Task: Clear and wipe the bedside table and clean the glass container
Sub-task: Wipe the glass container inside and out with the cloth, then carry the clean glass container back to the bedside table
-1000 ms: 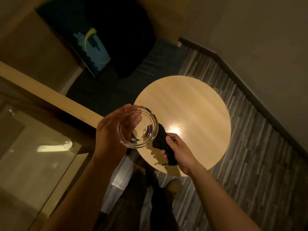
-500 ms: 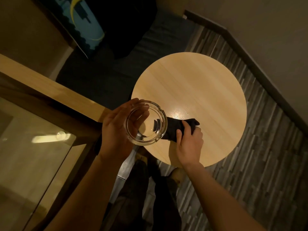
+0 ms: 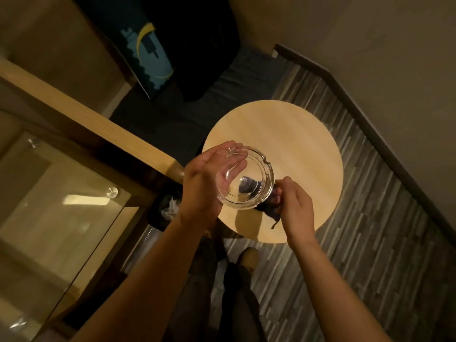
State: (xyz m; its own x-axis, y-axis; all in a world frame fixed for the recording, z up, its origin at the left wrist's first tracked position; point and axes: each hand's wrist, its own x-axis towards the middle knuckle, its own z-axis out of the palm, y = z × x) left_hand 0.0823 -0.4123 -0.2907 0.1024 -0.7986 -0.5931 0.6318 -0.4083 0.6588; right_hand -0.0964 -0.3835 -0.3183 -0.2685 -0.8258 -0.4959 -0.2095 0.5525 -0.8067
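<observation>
A round clear glass ashtray [image 3: 256, 169] rests in the palm of my left hand [image 3: 204, 183], held above the near left edge of the round light-wood table [image 3: 303, 149]. My right hand [image 3: 294, 203] grips a dark cloth [image 3: 270, 211] and holds it against the ashtray's lower right rim. Part of the cloth shows through the glass, and a loose end hangs down over the tabletop. The rest of the tabletop is bare.
A glass-topped wooden unit [image 3: 61, 206] stands at the left. Between it and the table sits a dark bin [image 3: 165, 206] holding white waste. Behind the table are a dark seat [image 3: 222, 95] and a cushion [image 3: 148, 53]. My legs and shoe [image 3: 249, 259] are on the striped floor.
My right hand lifted the cloth off the tabletop and brought it up against the ashtray. The ashtray moved slightly right over the table.
</observation>
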